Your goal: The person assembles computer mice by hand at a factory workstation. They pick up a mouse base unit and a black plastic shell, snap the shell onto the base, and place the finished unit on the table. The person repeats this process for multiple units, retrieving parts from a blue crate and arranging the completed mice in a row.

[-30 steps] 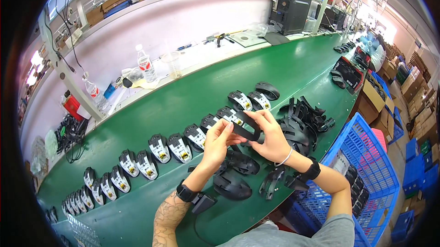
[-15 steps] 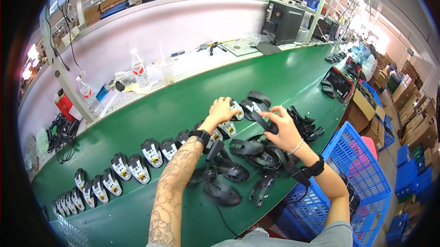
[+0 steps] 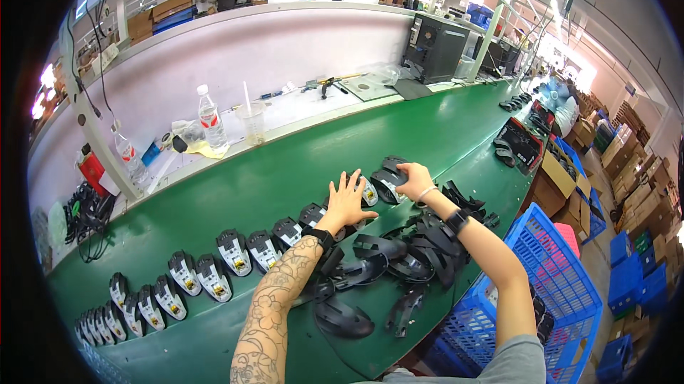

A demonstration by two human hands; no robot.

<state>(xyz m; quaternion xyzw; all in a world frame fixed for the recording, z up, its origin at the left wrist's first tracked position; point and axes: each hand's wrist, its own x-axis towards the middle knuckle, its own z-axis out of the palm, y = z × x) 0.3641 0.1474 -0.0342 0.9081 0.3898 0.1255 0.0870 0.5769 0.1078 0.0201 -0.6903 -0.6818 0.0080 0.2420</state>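
Above the row of opened computer mice (image 3: 234,252), my left hand (image 3: 347,204) is spread with fingers apart, one half-built mouse (image 3: 368,193) just beyond its fingertips. My right hand (image 3: 415,182) closes thumb and fingers on the side of a dark computer mouse (image 3: 388,176) at the row's far right end. Below both hands lies a heap of loose black mouse shells (image 3: 410,264), some of it behind my right forearm. One rounded black shell (image 3: 343,318) rests nearer to me. The opened mice show pale insides with yellow parts.
A blue plastic crate (image 3: 548,263) stands at the right below the green table (image 3: 299,163). Along the back ledge are water bottles (image 3: 210,119), a plastic cup with a straw (image 3: 252,124) and a black computer case (image 3: 434,45). Cardboard boxes (image 3: 556,174) stand farther right.
My right hand has let go of a curved black shell piece and moved up and left onto the dark mouse. The fingers of my left hand have spread, and the hand sits slightly lower.
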